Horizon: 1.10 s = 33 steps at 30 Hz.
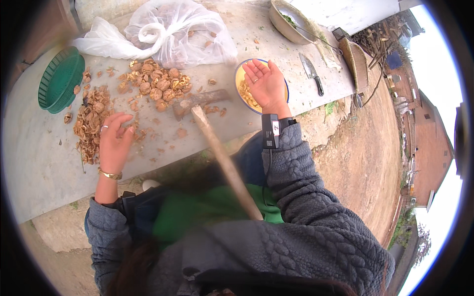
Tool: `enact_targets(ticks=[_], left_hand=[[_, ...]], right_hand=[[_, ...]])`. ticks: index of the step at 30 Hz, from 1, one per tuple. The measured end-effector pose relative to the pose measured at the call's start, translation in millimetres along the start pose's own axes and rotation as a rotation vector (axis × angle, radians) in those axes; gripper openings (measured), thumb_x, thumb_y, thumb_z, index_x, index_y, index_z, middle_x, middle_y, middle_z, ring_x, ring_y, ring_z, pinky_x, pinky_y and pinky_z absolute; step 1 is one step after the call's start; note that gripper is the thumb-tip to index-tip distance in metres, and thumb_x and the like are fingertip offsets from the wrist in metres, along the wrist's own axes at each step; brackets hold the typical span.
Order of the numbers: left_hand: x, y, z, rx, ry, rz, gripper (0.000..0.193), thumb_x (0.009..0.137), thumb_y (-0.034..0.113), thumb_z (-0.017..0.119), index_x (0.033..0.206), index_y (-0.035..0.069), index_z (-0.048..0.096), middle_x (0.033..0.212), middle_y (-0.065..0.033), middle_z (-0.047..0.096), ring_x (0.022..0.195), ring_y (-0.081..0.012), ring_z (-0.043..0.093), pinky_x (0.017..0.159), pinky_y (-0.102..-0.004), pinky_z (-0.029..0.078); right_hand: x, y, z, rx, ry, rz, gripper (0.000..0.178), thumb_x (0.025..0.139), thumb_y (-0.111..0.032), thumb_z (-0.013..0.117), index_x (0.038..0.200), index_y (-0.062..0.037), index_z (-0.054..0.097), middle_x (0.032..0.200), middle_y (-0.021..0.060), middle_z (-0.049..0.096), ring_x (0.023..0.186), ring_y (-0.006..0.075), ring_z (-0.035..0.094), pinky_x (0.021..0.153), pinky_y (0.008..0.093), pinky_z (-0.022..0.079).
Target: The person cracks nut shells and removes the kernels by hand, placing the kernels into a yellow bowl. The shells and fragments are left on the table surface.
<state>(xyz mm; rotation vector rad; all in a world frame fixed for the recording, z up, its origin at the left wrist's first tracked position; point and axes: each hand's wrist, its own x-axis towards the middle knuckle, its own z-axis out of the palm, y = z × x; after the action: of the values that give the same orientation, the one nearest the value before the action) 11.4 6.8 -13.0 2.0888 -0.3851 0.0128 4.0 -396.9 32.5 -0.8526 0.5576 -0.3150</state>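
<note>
My right hand (265,85) is turned palm up with its fingers stretched out, over a yellow bowl with a blue rim (239,74). Walnut kernels (247,94) lie in that bowl, partly hidden by the hand. At the right edge of a heap of broken walnut shells (91,126), my left hand (116,135) hovers with bent, slightly parted fingers, and nothing shows in them. Between my hands a hammer (217,143) rests its head on the table, its wooden handle sloping toward my lap. Beyond it sits a pile of walnuts (158,85), some cracked.
A green plastic basket (61,81) stands at the table's left. Behind the walnuts lies a translucent white plastic bag (182,37). Toward the far right are a knife (311,71), a basin with greens (289,27) and a wicker basket (356,64). Shell bits litter the grey table (44,158).
</note>
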Motion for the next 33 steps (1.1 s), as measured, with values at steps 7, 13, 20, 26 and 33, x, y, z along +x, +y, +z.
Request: enact_targets(ticks=[7, 13, 20, 26, 33], left_hand=[[5, -10, -14, 0.178, 0.083, 0.153, 0.024, 0.084, 0.005, 0.062, 0.107, 0.007, 0.066, 0.116, -0.0111, 0.061, 0.108, -0.027, 0.06, 0.089, -0.0343, 0.049], [4, -7, -12, 0.297, 0.066, 0.049, 0.025, 0.084, 0.005, 0.062, 0.109, 0.008, 0.065, 0.122, -0.0135, 0.06, 0.113, -0.0325, 0.057, 0.096, -0.039, 0.044], [-3, -2, -3, 0.145, -0.022, -0.019, 0.024, 0.084, 0.008, 0.065, 0.108, 0.009, 0.066, 0.118, -0.0119, 0.06, 0.11, -0.0312, 0.057, 0.094, -0.0385, 0.046], [-5, -11, 10, -0.041, 0.043, 0.003, 0.023, 0.085, 0.01, 0.066, 0.108, 0.01, 0.065, 0.107, -0.0078, 0.06, 0.091, -0.0223, 0.063, 0.08, -0.0326, 0.051], [-5, -2, 8, -0.598, -0.162, -0.299, 0.036, 0.093, 0.012, 0.064, 0.125, -0.001, 0.057, 0.11, -0.0068, 0.064, 0.094, -0.0123, 0.063, 0.084, -0.0271, 0.052]], right_hand=[[-49, 53, 66, -0.242, -0.608, 0.17, 0.038, 0.099, -0.032, 0.046, 0.117, -0.0002, 0.056, 0.118, 0.0134, 0.059, 0.119, 0.0298, 0.052, 0.103, 0.0407, 0.039], [-51, 130, 90, -1.574, -0.892, -1.012, 0.037, 0.077, -0.02, 0.07, 0.112, -0.0131, 0.064, 0.103, 0.0107, 0.059, 0.1, 0.0296, 0.054, 0.092, 0.0427, 0.042], [-30, 161, 84, -1.75, -0.889, -1.127, 0.029, 0.076, -0.017, 0.069, 0.104, -0.0125, 0.064, 0.097, 0.0091, 0.056, 0.098, 0.029, 0.052, 0.084, 0.04, 0.043], [-41, 160, 101, -1.628, -0.903, -1.164, 0.026, 0.076, -0.012, 0.068, 0.1, -0.008, 0.06, 0.1, 0.0104, 0.056, 0.092, 0.0289, 0.056, 0.08, 0.0404, 0.046], [-85, 167, 114, -1.219, -0.984, -0.709, 0.035, 0.078, -0.01, 0.071, 0.11, -0.0064, 0.057, 0.101, 0.0116, 0.056, 0.085, 0.0292, 0.063, 0.068, 0.0387, 0.052]])
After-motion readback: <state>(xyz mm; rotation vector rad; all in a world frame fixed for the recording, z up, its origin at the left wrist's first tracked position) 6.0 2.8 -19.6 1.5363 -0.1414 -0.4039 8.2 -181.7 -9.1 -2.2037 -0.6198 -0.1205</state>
